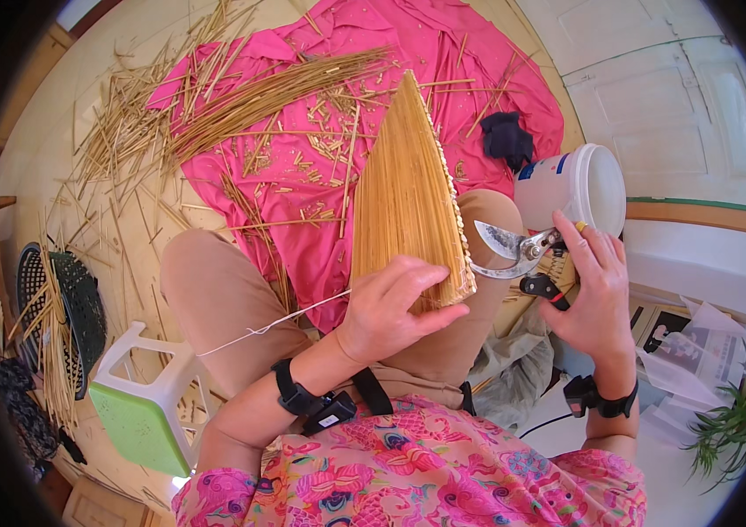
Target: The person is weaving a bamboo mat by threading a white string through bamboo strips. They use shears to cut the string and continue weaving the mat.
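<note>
A tapered panel of straw-coloured reeds [404,193], laid side by side, stands over my lap with its narrow tip pointing away. Along its right edge runs a row of pale cut reed ends. At the panel's near end, my left hand [399,303] grips it, index finger over the surface and thumb by the lower edge. My right hand [597,281] holds pruning shears [527,250] by the handles. Their curved blades are apart, close to the panel's lower right edge. A white string [281,325] stretches from near my left hand across my left thigh.
A pink cloth [487,53] on the floor carries a reed bundle [250,101] and scattered offcuts. To the right are a white bucket [597,184], a dark cloth [506,140] and a plant [738,417]. A green-topped stool [140,422] and dark basket [79,307] stand left.
</note>
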`<act>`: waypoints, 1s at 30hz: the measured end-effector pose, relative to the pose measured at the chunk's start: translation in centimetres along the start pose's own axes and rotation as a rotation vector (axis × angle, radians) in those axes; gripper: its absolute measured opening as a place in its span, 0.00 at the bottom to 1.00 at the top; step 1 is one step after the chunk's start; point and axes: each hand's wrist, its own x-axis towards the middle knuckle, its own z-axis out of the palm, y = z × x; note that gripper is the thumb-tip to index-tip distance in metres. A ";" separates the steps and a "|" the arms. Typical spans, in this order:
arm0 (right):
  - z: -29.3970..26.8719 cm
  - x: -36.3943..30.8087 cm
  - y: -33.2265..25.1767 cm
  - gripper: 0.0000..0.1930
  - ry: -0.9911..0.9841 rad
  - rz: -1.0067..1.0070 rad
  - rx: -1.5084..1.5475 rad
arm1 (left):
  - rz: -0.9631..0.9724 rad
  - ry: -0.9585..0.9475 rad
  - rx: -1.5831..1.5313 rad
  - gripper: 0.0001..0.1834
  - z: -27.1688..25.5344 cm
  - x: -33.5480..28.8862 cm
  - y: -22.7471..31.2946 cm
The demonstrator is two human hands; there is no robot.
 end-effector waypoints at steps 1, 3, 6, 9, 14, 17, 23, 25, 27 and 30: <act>-0.3 0.3 0.1 0.46 -0.003 -0.026 -0.027 | 0.002 0.001 0.003 0.27 0.0 0.0 0.0; -1.1 0.8 0.0 0.45 -0.016 -0.060 -0.052 | 0.008 -0.001 0.001 0.27 0.1 0.0 0.0; -1.9 1.4 0.1 0.45 -0.033 -0.107 -0.066 | 0.023 -0.013 0.021 0.28 0.1 -0.1 0.0; -2.7 2.0 0.2 0.44 -0.077 -0.123 -0.090 | 0.054 -0.015 0.038 0.28 0.1 -0.1 0.0; -3.4 2.9 0.0 0.44 -0.119 -0.159 -0.135 | 0.047 -0.033 0.039 0.27 0.1 -0.3 0.0; -3.3 3.2 0.0 0.44 -0.113 -0.175 -0.117 | 0.052 -0.019 0.039 0.27 0.0 -0.2 -0.1; -2.3 2.9 0.6 0.45 -0.139 -0.153 -0.004 | 0.044 -0.037 0.033 0.26 -0.3 0.0 -0.1; -2.1 2.8 0.7 0.45 -0.131 -0.165 0.003 | 0.017 -0.038 0.012 0.27 -0.4 0.2 0.1; -2.0 2.8 0.7 0.44 -0.130 -0.166 0.003 | -0.032 -0.032 -0.026 0.29 -0.6 0.2 0.5; -1.4 2.6 0.7 0.45 -0.133 -0.151 0.046 | -0.127 -0.074 -0.068 0.29 -0.9 -0.3 0.8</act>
